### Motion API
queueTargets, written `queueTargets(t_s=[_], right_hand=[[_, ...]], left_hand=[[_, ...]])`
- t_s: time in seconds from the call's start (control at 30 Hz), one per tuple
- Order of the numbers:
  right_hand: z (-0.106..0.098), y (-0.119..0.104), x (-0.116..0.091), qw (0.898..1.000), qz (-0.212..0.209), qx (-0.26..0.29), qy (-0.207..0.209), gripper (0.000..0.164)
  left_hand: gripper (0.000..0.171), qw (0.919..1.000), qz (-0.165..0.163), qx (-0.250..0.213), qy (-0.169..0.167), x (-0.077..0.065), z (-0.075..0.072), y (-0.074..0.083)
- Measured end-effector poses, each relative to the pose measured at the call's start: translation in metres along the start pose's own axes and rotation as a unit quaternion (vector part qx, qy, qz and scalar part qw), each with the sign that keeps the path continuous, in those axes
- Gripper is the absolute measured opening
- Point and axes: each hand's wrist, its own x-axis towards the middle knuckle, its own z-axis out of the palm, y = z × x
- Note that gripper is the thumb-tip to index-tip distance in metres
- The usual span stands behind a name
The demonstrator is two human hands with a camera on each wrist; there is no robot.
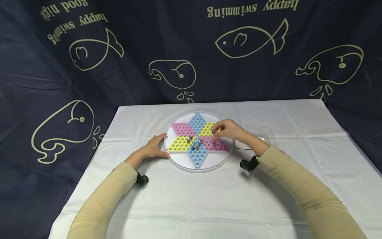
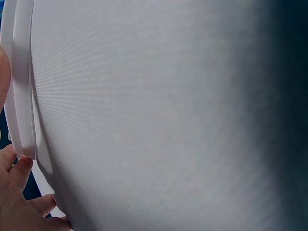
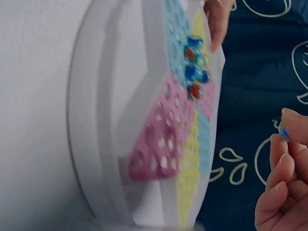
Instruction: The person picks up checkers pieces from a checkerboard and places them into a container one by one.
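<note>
A round white Chinese checkers board (image 1: 182, 162) with a pink, yellow and blue star of holes lies on the table. Several glass marbles (image 1: 197, 148), with blue and red in them, sit close together near the middle of the star. My left hand (image 1: 151, 147) touches the board's left rim (image 2: 21, 82), its fingers and thumb spread apart. Over the board's right side, my right hand (image 1: 229, 129) pinches a clear marble with blue in it (image 3: 283, 131) between thumb and fingertip. In the right wrist view the other fingers are curled in.
A clear plastic box (image 1: 270, 132) lies to the right of the board, partly hidden behind my right forearm. White cloth (image 1: 185, 196) covers the table. Behind it hangs a dark blue curtain (image 1: 134, 39) with fish and whale drawings.
</note>
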Motion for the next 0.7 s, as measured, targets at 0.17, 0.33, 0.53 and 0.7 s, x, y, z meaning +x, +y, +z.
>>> queueTargets(t_s=[0.17,0.33,0.53,0.7], right_hand=[[-0.015,-0.001,-0.002,1.0,0.003,0.004,0.008,0.028],[-0.027,0.0,-0.005,1.0,0.001,0.007,0.022,0.03],[-0.042,0.002,-0.009,0.999,0.034,-0.002,0.03,0.03],[-0.053,0.007,-0.014,0.998,0.042,-0.006,0.041,0.032]], left_hand=[[0.104,1.0,-0.002,0.002,-0.003,0.0,0.0,0.0],[0.104,1.0,-0.003,0.0,-0.002,0.0,0.0,0.001],[0.104,1.0,-0.001,0.0,0.0,0.0,0.0,0.001],[0.104,1.0,-0.002,-0.002,0.0,-0.001,-0.001,0.001]])
